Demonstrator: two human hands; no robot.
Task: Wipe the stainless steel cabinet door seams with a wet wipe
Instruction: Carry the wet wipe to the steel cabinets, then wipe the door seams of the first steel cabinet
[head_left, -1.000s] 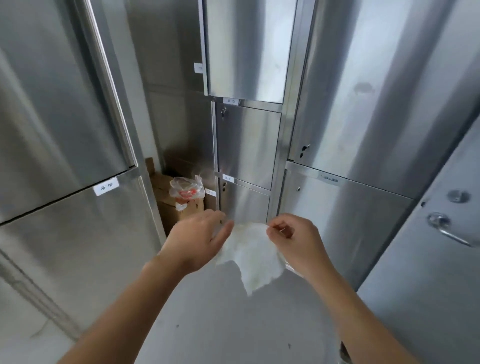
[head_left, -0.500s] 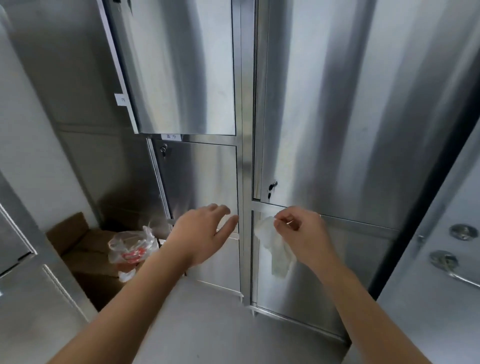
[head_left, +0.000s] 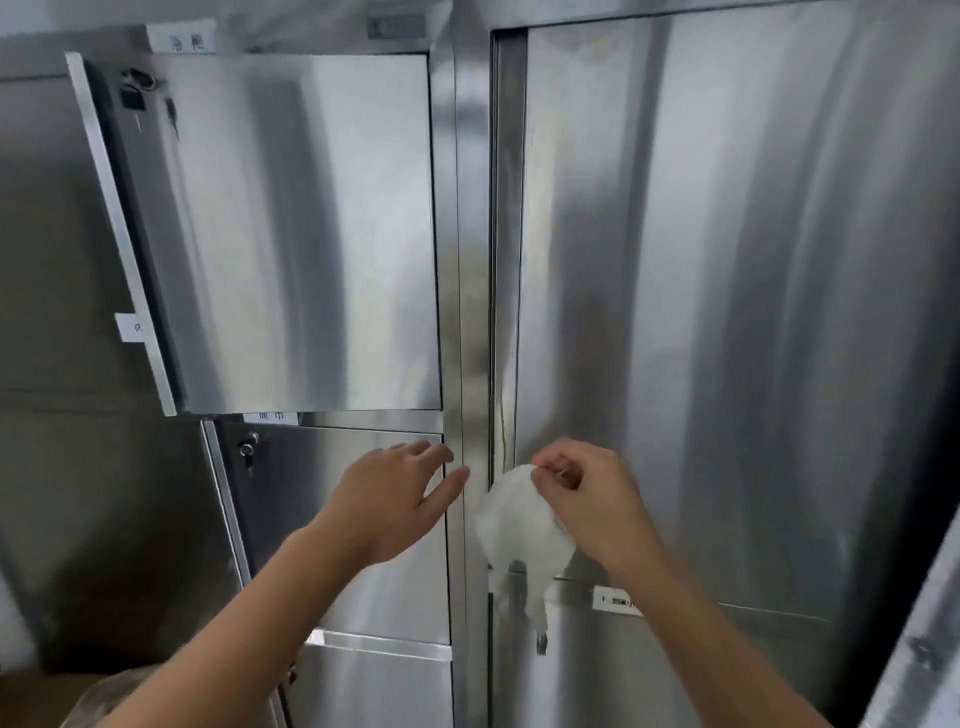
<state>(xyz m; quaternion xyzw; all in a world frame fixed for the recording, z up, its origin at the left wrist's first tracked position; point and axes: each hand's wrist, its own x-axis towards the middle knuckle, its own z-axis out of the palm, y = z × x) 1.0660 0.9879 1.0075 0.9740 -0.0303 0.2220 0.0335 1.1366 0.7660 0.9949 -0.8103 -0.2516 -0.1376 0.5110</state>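
Right hand (head_left: 587, 501) pinches a crumpled white wet wipe (head_left: 519, 525) beside the vertical stainless steel door seam (head_left: 491, 312); left hand (head_left: 395, 499), fingers spread and empty, hovers left of the seam.

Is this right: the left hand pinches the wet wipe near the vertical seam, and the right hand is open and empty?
No, the hands are swapped. The head view shows the right hand pinching the wet wipe near the vertical seam, while the left hand is open and empty.
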